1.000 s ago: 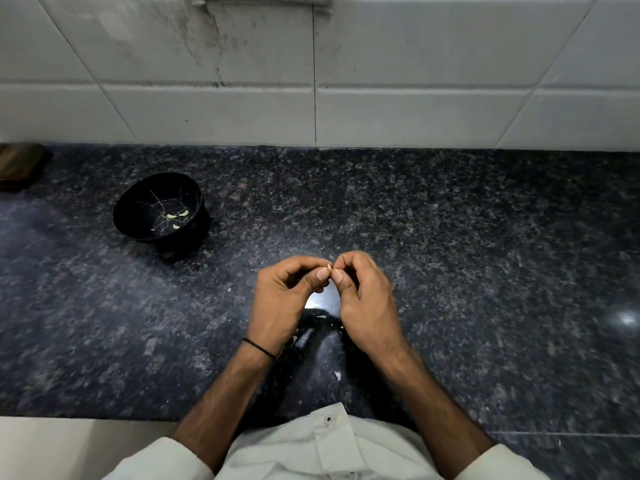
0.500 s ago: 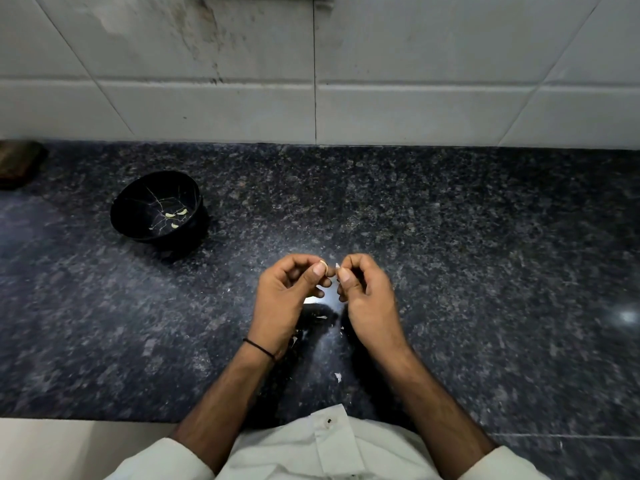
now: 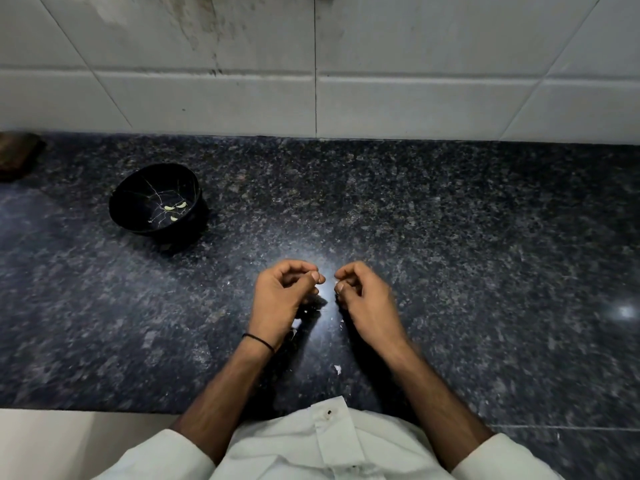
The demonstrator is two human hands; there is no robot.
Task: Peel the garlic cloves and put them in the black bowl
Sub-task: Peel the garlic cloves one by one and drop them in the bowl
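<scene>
Dark speckled granite counter [image 3: 485,237] w/ white tile wall [image 3: 415,64] behind. Far L edge: brown obj [image 3: 17,157], partly cut off. Black bowl [image 3: 135,202] sits upright, L of centre, w/ 3 pale peeled garlic cloves [image 3: 175,207] on its bottom. Left hand [image 3: 280,299], thin black band [image 3: 258,341] on wrist, is near centre, fingers curled, thumb tip to index like a pinch; can't tell what's in it. White peel fleck [image 3: 337,368] lies btwn forearms. Right hand [image 3: 367,299] is just beside, not touching, fingers also curled; contents unclear.
</scene>
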